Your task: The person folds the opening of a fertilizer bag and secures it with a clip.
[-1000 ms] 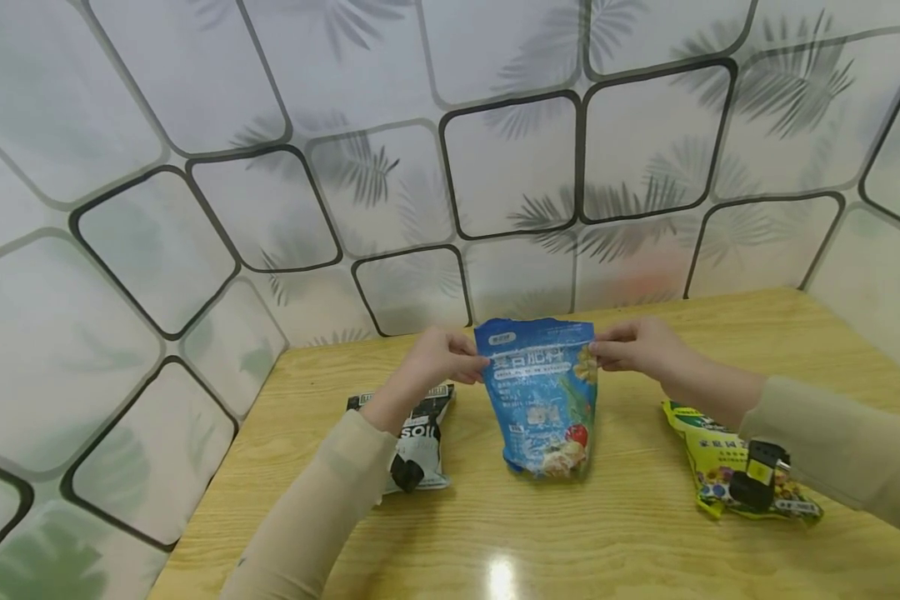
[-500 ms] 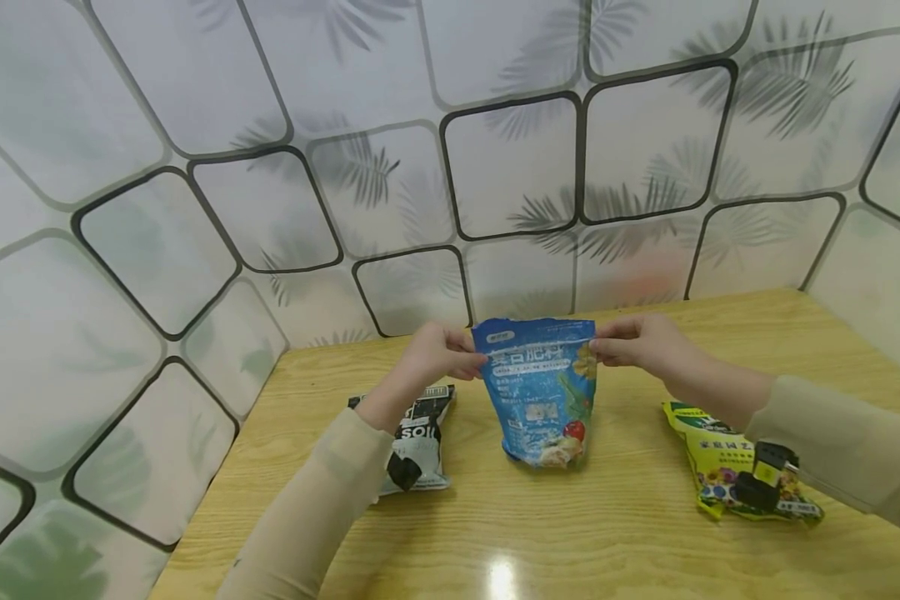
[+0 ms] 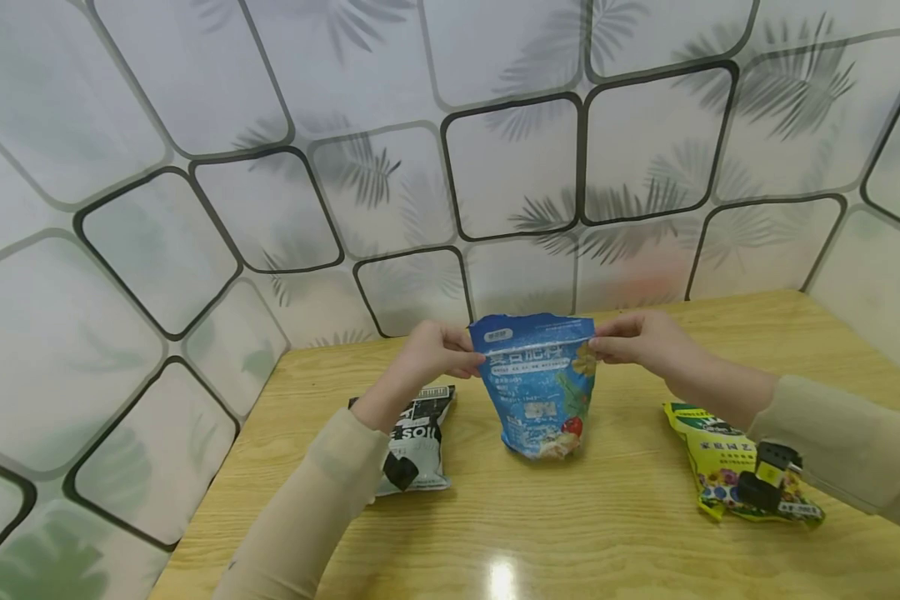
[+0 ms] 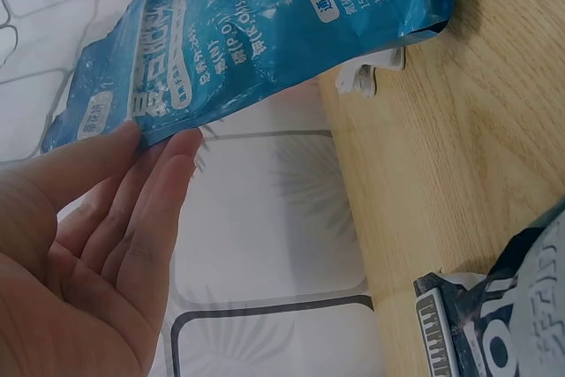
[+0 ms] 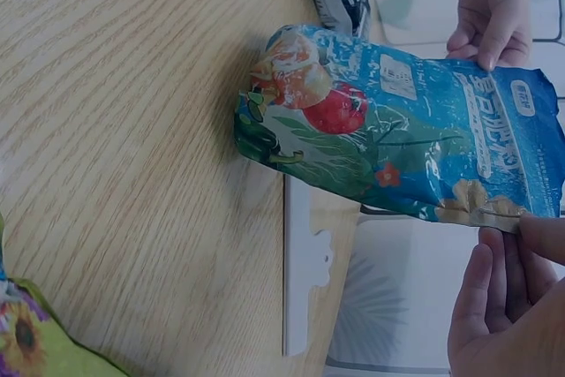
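Note:
A blue fertilizer pouch (image 3: pixel 540 387) with vegetables printed on its front hangs upright over the middle of the table. My left hand (image 3: pixel 438 358) pinches its upper left edge between thumb and fingers. On the opposite side edge, my right hand (image 3: pixel 637 342) pinches it at about the same height. The left wrist view shows the left thumb (image 4: pixel 97 161) lying on the printed face, the fingers behind it. In the right wrist view, the pouch's bottom (image 5: pixel 256 116) points toward the tabletop and the right fingers (image 5: pixel 494 284) bend at the edge.
A black and white soil bag (image 3: pixel 416 450) lies left on the wooden table (image 3: pixel 540 533), partly behind the left forearm. Right, a yellow-green bag (image 3: pixel 727 467) lies partly under the right forearm. A flat white piece (image 5: pixel 305 262) sits near the patterned wall (image 3: pixel 510 167).
Both hands have raised the blue fertilizer pouch slightly, its lower end coming up and away from me. The grips stay the same, and the other two bags have not moved.

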Demonstrator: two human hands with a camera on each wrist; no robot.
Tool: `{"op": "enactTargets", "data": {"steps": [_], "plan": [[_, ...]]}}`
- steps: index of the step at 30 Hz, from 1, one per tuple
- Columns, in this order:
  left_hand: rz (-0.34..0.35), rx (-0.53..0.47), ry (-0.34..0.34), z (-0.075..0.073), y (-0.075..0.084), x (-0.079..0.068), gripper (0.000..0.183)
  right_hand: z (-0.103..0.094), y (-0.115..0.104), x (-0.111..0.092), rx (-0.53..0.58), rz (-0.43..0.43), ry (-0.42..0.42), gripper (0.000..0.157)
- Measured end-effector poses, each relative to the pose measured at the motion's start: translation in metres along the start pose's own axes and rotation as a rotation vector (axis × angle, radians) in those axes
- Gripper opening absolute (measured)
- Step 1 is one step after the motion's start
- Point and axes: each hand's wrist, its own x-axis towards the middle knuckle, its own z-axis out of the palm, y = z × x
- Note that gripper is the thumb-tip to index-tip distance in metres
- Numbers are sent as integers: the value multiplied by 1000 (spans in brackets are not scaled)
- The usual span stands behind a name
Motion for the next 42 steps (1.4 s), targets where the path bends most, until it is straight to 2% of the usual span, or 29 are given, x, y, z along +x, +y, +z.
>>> {"op": "enactTargets", "data": {"steps": [11, 22, 28, 42], "plan": [[15, 28, 8, -3, 1, -3, 9, 1, -3, -2, -2, 20, -3, 45], [44, 102, -10, -7, 0, -11, 12, 4, -4, -6, 18, -23, 0, 41], [53, 92, -16, -8, -3, -12, 12, 7, -3, -7, 16, -41, 8, 38], [15, 25, -13, -6, -12, -18, 9, 12, 6, -16, 20, -59, -4, 40]]}}
